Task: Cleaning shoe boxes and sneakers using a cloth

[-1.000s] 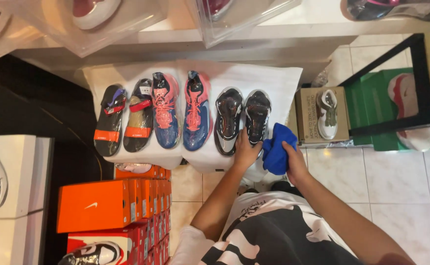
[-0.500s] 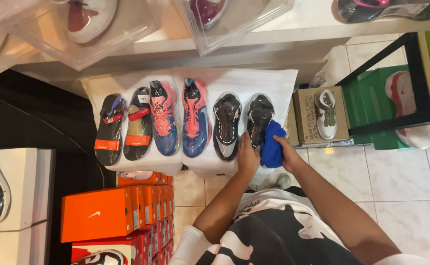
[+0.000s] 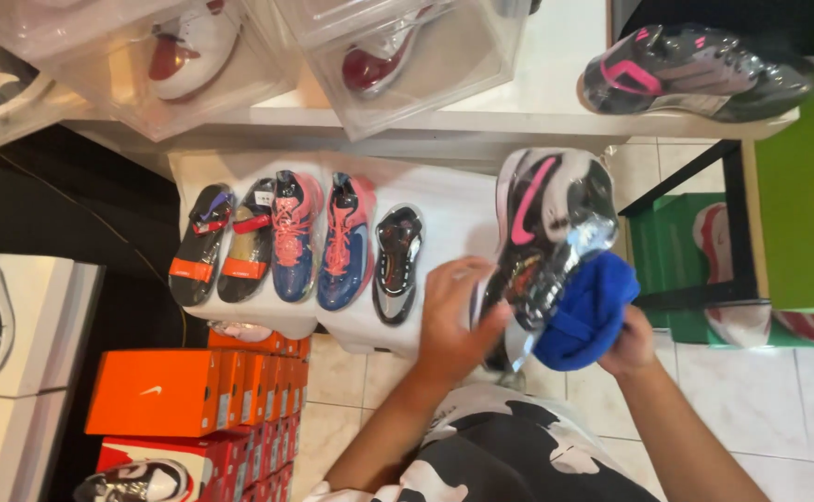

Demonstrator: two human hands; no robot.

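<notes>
The left hand (image 3: 453, 321) grips the wrapped grey-pink shoe (image 3: 546, 242), lifted above the white shelf's (image 3: 453, 200) right edge, so the right hand (image 3: 628, 344), closed around a blue cloth (image 3: 585, 311), can reach it.

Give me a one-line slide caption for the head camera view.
Left hand lifts a plastic-wrapped sneaker while right hand presses a blue cloth against it.

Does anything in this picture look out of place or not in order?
Yes. The row on the white shelf ends in a single grey shoe: its partner, a plastic-wrapped shoe, is lifted off in the left hand. The right hand holds a blue cloth against it.
</notes>
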